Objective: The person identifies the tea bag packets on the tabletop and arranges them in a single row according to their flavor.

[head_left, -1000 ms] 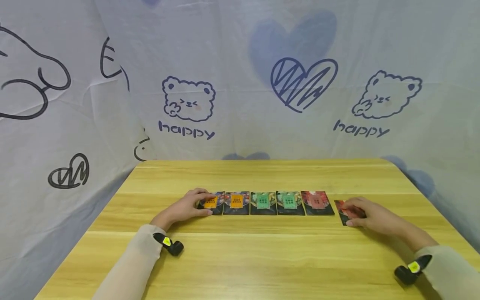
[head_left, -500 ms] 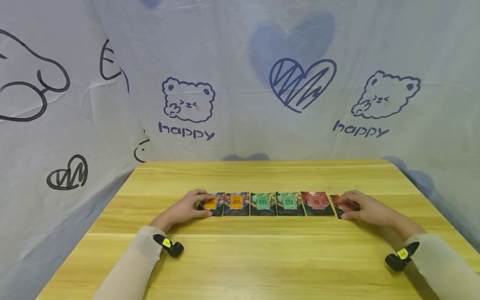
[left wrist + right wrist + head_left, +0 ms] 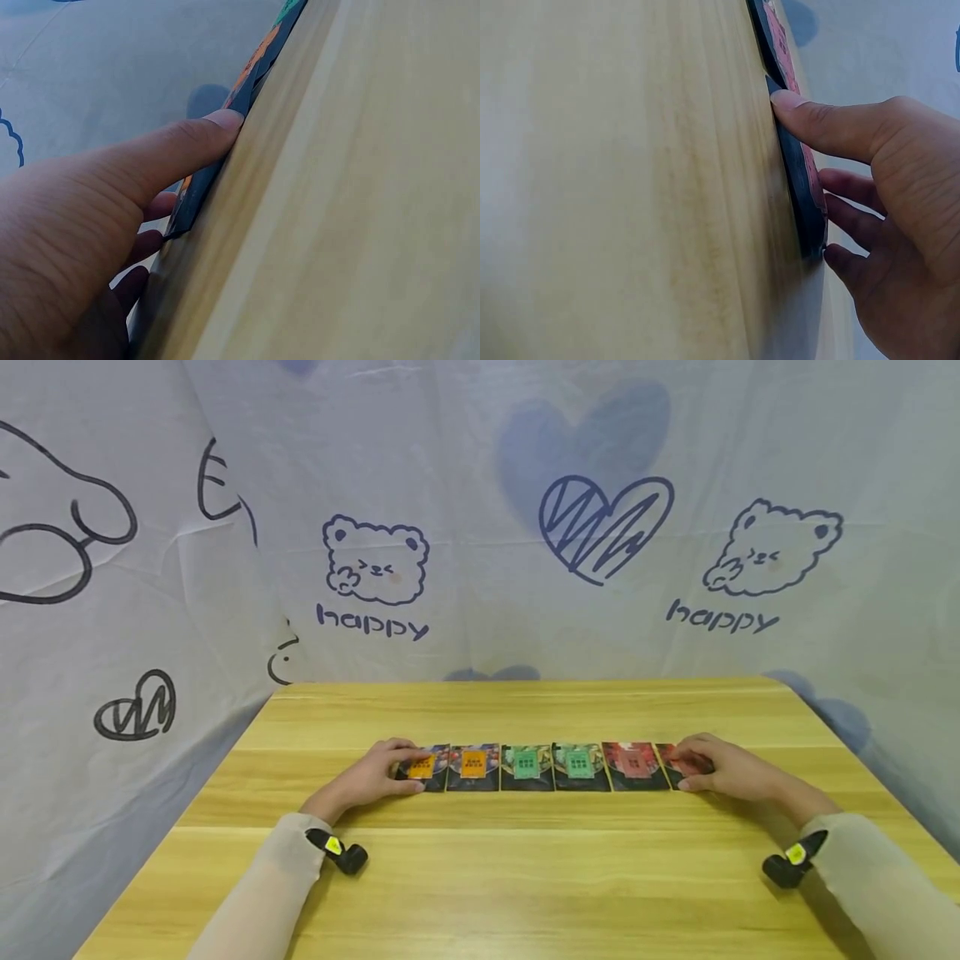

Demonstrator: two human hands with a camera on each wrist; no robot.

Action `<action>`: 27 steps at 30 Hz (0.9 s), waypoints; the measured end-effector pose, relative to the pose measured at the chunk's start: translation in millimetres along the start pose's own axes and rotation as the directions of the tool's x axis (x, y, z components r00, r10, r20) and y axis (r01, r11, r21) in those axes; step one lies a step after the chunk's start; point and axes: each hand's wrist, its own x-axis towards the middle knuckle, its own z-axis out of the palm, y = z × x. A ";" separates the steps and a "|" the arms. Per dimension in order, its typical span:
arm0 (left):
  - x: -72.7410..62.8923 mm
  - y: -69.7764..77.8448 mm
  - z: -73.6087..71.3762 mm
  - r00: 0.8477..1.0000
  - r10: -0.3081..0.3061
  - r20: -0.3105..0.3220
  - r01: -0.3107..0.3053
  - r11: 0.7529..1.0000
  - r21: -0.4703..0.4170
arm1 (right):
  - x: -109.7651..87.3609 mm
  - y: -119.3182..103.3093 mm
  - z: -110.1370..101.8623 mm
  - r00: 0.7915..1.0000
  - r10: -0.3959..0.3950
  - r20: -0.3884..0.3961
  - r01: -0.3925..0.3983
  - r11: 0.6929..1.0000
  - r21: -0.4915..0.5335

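A row of flat seasoning-style packets lies on the wooden table in the head view. At its left end, my left hand holds an orange-labelled packet, thumb on the near edge and fingers at the far and outer sides. Beside it come another orange-labelled packet, two green-labelled packets and a red-labelled packet. My right hand grips the last red packet between thumb and fingers, close against its neighbour; the hand covers much of it in the head view.
The pale wooden table reaches back to a white cloth printed with bears and hearts. Another stretch of cloth hangs along the left side. Black wrist cameras sit on both sleeves.
My right hand has slid the red packet left and slightly away from me, straightening it and bringing it up to the row's end. The left hand has stayed in place.
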 end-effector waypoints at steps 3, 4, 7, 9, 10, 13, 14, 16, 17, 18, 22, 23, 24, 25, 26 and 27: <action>0.1 1.0 -0.5 1.000 -0.002 -0.003 0.002 1.000 -0.001 | 1.1 -0.2 -0.6 1.000 0.001 0.009 -0.001 1.000 0.002; 0.2 0.9 -0.3 1.000 -0.001 -0.004 0.001 1.000 0.001 | 1.5 0.1 -0.7 1.000 0.002 0.012 -0.002 1.000 0.000; 0.6 0.5 0.1 1.000 0.001 -0.007 -0.001 1.000 0.000 | 2.5 0.2 -1.5 1.000 -0.003 0.023 0.003 1.000 -0.005; 1.1 -0.2 0.6 1.000 -0.002 -0.007 0.002 1.000 -0.001 | 3.1 0.3 -2.3 0.999 -0.003 0.034 0.004 1.000 -0.006; 1.3 -0.3 0.6 1.000 -0.002 -0.006 0.002 1.000 -0.005 | 3.3 0.3 -2.7 0.999 -0.003 0.040 0.003 1.000 -0.005; 1.7 -0.7 0.6 1.000 -0.002 -0.007 0.002 1.000 -0.009 | 4.5 0.6 -3.8 0.999 -0.002 0.054 0.002 1.000 -0.008; 1.9 -0.9 0.5 1.000 -0.001 -0.008 0.001 1.000 -0.008 | 4.8 0.8 -4.0 0.999 0.000 0.053 0.001 1.000 -0.015; 2.2 -1.4 0.5 1.000 -0.003 -0.008 0.003 1.000 -0.008 | 5.6 1.4 -4.3 0.999 0.001 0.054 0.000 1.000 -0.023; 2.2 -1.5 0.5 1.000 -0.004 -0.009 0.004 1.000 -0.007 | 6.0 1.7 -4.2 0.999 0.004 0.053 -0.002 1.000 -0.027; 2.2 -1.7 0.5 1.000 -0.004 -0.010 0.004 1.000 -0.007 | 6.3 2.0 -4.2 0.999 0.005 0.052 -0.004 1.000 -0.030; 1.9 -2.0 0.5 1.000 -0.002 -0.014 0.002 1.000 -0.010 | 6.7 1.3 -4.3 0.998 0.009 0.058 -0.008 1.000 -0.019; 1.8 -2.2 0.6 1.000 0.000 -0.016 0.000 1.000 -0.011 | 6.7 0.9 -4.3 0.998 0.010 0.059 -0.009 1.000 -0.016; 1.7 -2.4 0.6 1.000 0.001 -0.018 -0.001 1.000 -0.011 | 6.7 0.3 -4.4 0.998 0.009 0.061 -0.008 1.000 -0.012; 1.6 -2.8 0.7 1.000 0.002 -0.019 -0.002 1.000 -0.013 | 6.6 -0.3 -4.4 0.998 0.009 0.061 -0.008 1.000 -0.010; 1.5 -3.1 0.8 1.000 0.004 -0.021 -0.004 1.000 -0.014 | 6.6 -0.8 -4.3 0.998 0.007 0.062 -0.007 1.000 -0.008; 1.4 -3.4 0.8 1.000 0.005 -0.022 -0.005 1.000 -0.016 | 6.7 -0.8 -4.0 0.998 0.005 0.061 -0.005 1.000 -0.008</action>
